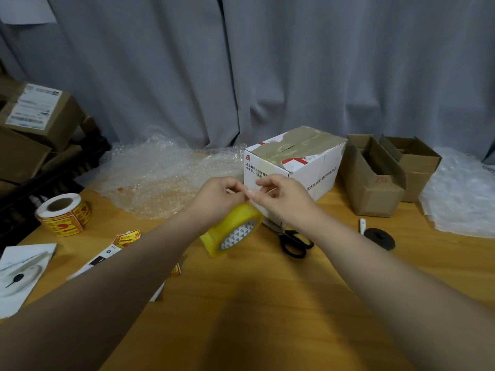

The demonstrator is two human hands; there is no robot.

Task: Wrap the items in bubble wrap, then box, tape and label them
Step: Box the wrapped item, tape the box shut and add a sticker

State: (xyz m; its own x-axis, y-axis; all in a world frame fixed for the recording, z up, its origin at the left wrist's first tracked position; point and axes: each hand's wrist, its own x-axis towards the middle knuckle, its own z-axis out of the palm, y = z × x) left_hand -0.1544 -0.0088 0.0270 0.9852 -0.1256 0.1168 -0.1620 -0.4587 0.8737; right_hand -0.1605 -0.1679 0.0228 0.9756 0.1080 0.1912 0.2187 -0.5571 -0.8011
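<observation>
A roll of yellowish clear tape (232, 229) hangs tilted above the wooden table (267, 303), just in front of a closed white box (294, 162) with red print and brown tape over its top. My left hand (217, 196) grips the top of the roll. My right hand (278, 195) pinches the tape's loose end between thumb and forefinger, right beside my left fingertips. Crumpled bubble wrap (160, 178) lies behind on the left. A roll of yellow and red labels (63, 214) stands at the left edge.
Black scissors (293, 241) lie under my right wrist. A dark disc (380, 238) and a small white stick (362, 226) sit to the right. Open brown cartons (375, 178) and plastic sheets (460, 194) fill the back right. Stacked boxes (32, 124) stand left; loose labels (126, 238) and papers (21, 271) lie near.
</observation>
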